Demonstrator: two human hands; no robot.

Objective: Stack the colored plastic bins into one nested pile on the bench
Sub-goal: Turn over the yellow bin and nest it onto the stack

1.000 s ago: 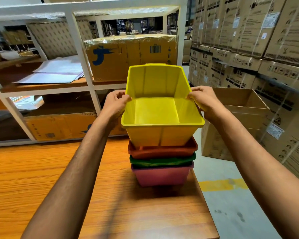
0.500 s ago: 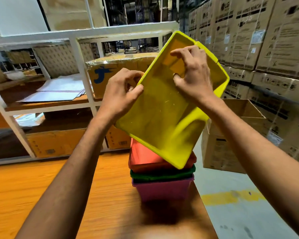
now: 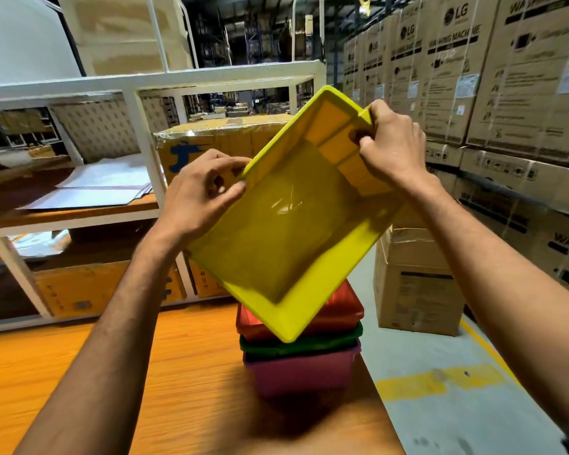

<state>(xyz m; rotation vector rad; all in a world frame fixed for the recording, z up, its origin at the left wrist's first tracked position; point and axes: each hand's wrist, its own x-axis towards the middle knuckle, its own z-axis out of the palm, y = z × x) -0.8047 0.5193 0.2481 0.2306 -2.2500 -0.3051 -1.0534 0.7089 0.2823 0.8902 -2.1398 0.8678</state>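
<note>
Tilted bin (image 3: 286,231) held above nested pile (image 3: 301,353) on bench (image 3: 178,389).

The tilted yellow bin (image 3: 286,224) hides most of the red bin (image 3: 342,307); box labels blurred

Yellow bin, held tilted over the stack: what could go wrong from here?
1. The yellow bin is held by the left hand and right hand at its rim only, turned steeply; it may slip.
2. Its low corner hangs near the red bin; lowered at this angle it could jam rather than nest.
3. The stack, red over green bin over pink bin, stands at the bench edge; a knock might tip it off.
</note>
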